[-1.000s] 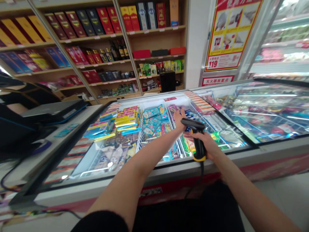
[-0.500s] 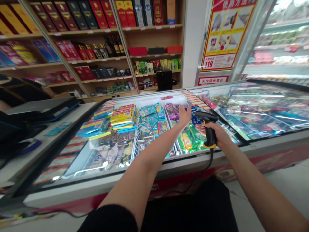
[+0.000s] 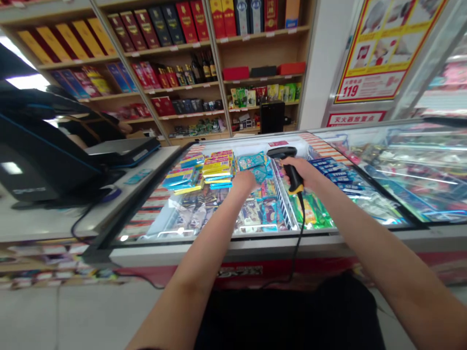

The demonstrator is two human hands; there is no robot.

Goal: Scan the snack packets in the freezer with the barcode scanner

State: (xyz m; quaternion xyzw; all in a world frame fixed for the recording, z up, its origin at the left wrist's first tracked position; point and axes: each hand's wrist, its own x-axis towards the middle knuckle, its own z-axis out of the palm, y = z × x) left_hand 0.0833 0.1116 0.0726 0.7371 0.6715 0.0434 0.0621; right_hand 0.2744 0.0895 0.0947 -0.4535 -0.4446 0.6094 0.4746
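Retail shop interior. Wooden shelving (image 3: 255, 36) across the back, stocked with glossy boxed liquor cartons in red, gold and dark blue, plus dark glass bottles (image 3: 200, 70) on a middle tier. Along the left, a pale service counter (image 3: 47, 218) carrying a grey laptop (image 3: 120, 150) and a black bag (image 3: 36, 155).

Centre: long white chest freezer (image 3: 255, 248) with a red-banded front and a smooth, rounded rim. Glare-streaked glass panel (image 3: 401, 170) over the right section. White wire divider (image 3: 280, 199) separating flat, shiny foil packets: stacked yellow packets (image 3: 218, 170), blue packets (image 3: 178, 179), teal packets (image 3: 251, 161), and green packets (image 3: 314, 214) to the right of the wire.

Left hand (image 3: 243, 182): fingers loosely half-curled, nothing visible in its grasp, just left of the divider, above the packets; contact with them impossible to confirm. Right hand (image 3: 301, 174): fingers wrapped firmly around the grip of a black-and-yellow handheld barcode scanner (image 3: 286, 167), held over the divider, head angled toward the far wall. Black cable (image 3: 299, 243) dropping from the scanner base across the freezer rim. Open space between the hands narrow, wider above the glass to the right.

Legible on the red-and-yellow wall poster (image 3: 379, 58): "119".
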